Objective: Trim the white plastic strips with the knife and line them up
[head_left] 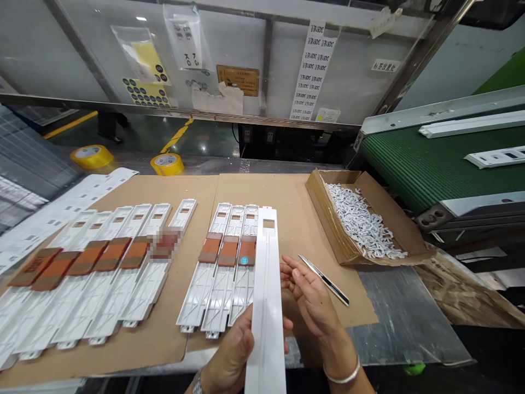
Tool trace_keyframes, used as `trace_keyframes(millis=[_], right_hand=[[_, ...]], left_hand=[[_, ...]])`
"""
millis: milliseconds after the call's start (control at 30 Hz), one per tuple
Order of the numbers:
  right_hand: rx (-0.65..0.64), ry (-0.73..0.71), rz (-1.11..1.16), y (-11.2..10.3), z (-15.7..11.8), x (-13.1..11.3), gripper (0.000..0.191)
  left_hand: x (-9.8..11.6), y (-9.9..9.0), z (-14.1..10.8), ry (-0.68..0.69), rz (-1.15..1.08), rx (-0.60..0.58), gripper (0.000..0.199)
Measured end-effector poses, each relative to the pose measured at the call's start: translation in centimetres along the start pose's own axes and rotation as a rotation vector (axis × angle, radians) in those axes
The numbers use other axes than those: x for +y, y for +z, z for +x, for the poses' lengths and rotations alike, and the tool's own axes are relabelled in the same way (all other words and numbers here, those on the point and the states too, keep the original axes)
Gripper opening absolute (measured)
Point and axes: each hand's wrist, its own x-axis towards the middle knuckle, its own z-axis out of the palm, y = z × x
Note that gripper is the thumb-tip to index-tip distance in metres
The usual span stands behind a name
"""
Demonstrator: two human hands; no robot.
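White strip [266, 284]: clasped around its near part by left grip [231, 350].
Right grip [309, 295]: held open, just right of it.

Left fingers [288, 324] around white panel [266, 290]; right fingers [301, 267] loosely curled near knife [326, 281].

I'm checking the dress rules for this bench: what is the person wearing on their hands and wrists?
Both the left hand and right hand are gloveless. A silvery band, perhaps a watch strap, circles the left wrist; a plain, pale, shiny bangle circles the right. No sleeves show.
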Motion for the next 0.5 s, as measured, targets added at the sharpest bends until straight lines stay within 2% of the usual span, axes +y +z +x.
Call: trace_keyframes(millis=[267,400,500], right_hand=[[-0.034,-0.03,-0.125,-0.2,-0.9,0.2,0.032],[-0.058,-0.051,-0.113,0.1,-1.2,0.0,0.032],[-0.05,-0.066,-0.092,0.3,-1.3,-0.2,0.034]], left_hand=[[-0.1,-0.4,-0.3,-0.082,0.147,-0.058,0.065],[-0.2,-1.3,0.0,-0.114,0.236,-0.111,0.068],[-1.3,-2.4,0.1,-0.161,0.321,-0.148,0.073]])
